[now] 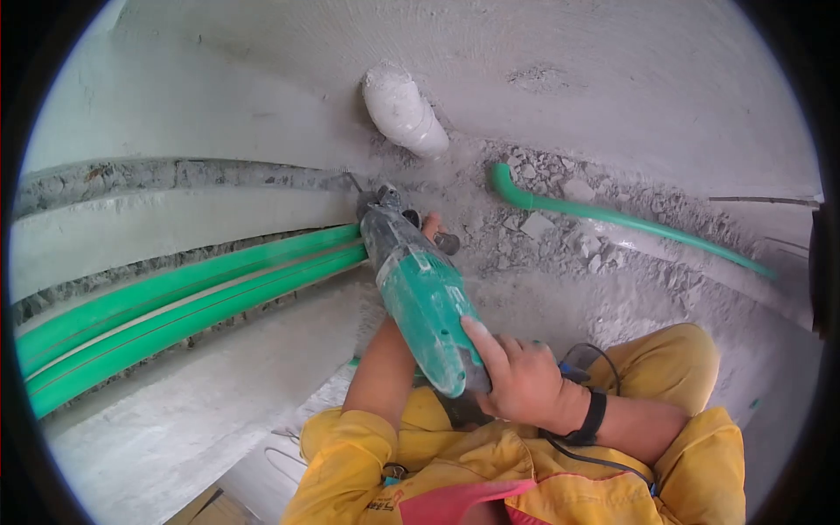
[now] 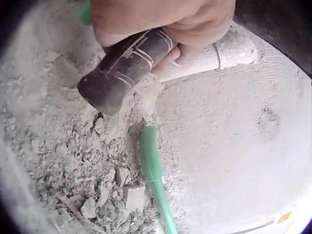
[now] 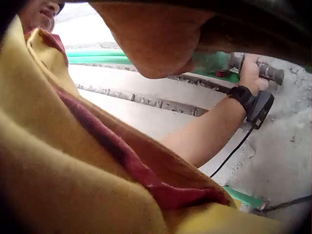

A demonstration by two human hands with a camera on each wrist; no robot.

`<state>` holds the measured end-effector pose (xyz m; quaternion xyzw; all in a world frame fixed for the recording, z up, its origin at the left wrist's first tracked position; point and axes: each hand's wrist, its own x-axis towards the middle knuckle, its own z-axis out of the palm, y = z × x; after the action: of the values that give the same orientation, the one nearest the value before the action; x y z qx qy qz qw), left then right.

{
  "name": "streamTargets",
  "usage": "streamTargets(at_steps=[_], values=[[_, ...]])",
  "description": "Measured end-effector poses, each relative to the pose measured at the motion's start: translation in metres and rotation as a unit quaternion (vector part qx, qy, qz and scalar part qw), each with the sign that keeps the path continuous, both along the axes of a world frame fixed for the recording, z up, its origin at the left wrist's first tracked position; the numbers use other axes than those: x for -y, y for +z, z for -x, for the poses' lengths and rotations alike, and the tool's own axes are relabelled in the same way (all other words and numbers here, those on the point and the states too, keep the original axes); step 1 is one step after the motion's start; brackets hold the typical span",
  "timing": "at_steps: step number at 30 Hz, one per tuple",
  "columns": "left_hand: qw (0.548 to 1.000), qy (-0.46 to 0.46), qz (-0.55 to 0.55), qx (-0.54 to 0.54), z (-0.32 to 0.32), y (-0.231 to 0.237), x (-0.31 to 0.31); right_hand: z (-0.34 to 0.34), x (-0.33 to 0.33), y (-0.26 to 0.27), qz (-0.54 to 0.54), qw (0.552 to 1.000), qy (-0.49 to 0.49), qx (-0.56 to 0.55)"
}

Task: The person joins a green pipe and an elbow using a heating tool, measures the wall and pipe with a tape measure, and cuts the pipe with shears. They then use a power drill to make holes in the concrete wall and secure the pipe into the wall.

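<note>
A dusty green rotary hammer drill slants up and left, its bit meeting the wall beside a long chiselled groove. The right hand grips its rear handle, the index finger laid along the housing. The left hand, mostly hidden behind the tool in the head view, holds the black side handle. In the left wrist view the fingers of the left hand curl round that side handle. The right wrist view shows the left hand at the side handle, near the tool's front.
Two green pipes run along the left in a cut channel. A white pipe stub stands out at the top. Broken rubble lies around a bent green pipe at the right. The person's bent knee is at the lower right.
</note>
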<state>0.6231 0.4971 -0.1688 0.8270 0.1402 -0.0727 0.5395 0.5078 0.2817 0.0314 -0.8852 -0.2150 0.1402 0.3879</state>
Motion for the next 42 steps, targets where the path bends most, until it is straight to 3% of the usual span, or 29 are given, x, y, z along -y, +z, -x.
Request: streamTargets(at_steps=[3,6,11,14,15,17,18,19,21,24,26,27,28,30,32,34,36,38,42], values=[[0.983,0.087,0.097,-0.126,-0.011,0.008,0.002,-0.005,-0.006,0.001,-0.013,1.000,-0.017,-0.001],[0.963,0.124,0.127,-0.202,-0.019,0.019,0.001,-0.016,-0.016,0.013,-0.016,1.000,-0.024,0.001],[0.976,0.036,0.060,-0.205,-0.031,0.029,-0.007,-0.039,-0.024,0.029,-0.010,0.999,-0.036,-0.028],[0.965,0.057,0.091,-0.241,-0.014,-0.007,-0.016,-0.028,-0.016,0.032,-0.006,0.999,-0.028,-0.039],[0.960,0.062,0.101,-0.253,-0.003,-0.019,-0.020,-0.015,-0.009,0.024,-0.060,0.996,-0.049,-0.040],[0.976,0.000,0.182,-0.119,0.036,-0.053,-0.020,-0.003,0.009,0.019,-0.112,0.990,-0.071,-0.040],[0.975,-0.022,0.210,-0.077,0.049,-0.072,-0.021,0.002,0.019,0.023,-0.106,0.984,-0.091,-0.114],[0.980,-0.164,-0.007,0.111,0.056,-0.088,-0.021,0.007,0.027,0.024,-0.100,0.970,-0.111,-0.190],[0.887,-0.291,-0.217,0.287,0.068,-0.101,-0.019,0.011,0.037,0.012,-0.131,0.964,-0.136,-0.187],[0.987,-0.070,-0.034,0.144,0.060,-0.077,-0.014,0.004,0.045,0.004,-0.187,0.952,-0.173,-0.169],[0.991,0.082,0.094,0.043,0.047,-0.048,-0.002,-0.007,0.051,-0.007,-0.210,0.945,-0.194,-0.160],[0.975,0.155,0.156,-0.011,0.042,-0.037,0.002,-0.016,0.053,-0.019,-0.229,0.951,-0.189,-0.090],[0.976,0.155,0.156,-0.014,0.037,-0.029,0.007,-0.025,0.057,-0.027,-0.247,0.951,-0.185,-0.021],[0.981,0.166,0.023,-0.095,0.031,-0.012,0.011,-0.038,0.067,-0.035,-0.236,0.952,-0.194,-0.022],[0.983,0.140,-0.014,-0.121,0.024,0.002,0.011,-0.051,0.070,-0.038,-0.225,0.953,-0.200,-0.028],[0.982,0.119,-0.043,-0.143,0.026,-0.002,0.007,-0.064,0.075,-0.029,-0.301,0.864,-0.248,-0.317],[0.994,0.058,-0.091,-0.018,0.024,0.000,0.008,-0.066,0.075,-0.041,-0.312,0.847,-0.287,-0.321],[0.991,0.044,-0.122,-0.037,0.020,0.008,0.007,-0.070,0.079,-0.050,-0.365,0.813,-0.271,-0.364],[0.983,0.030,-0.162,-0.078,0.017,0.008,0.001,-0.064,0.074,-0.070,-0.384,0.791,-0.299,-0.372]])
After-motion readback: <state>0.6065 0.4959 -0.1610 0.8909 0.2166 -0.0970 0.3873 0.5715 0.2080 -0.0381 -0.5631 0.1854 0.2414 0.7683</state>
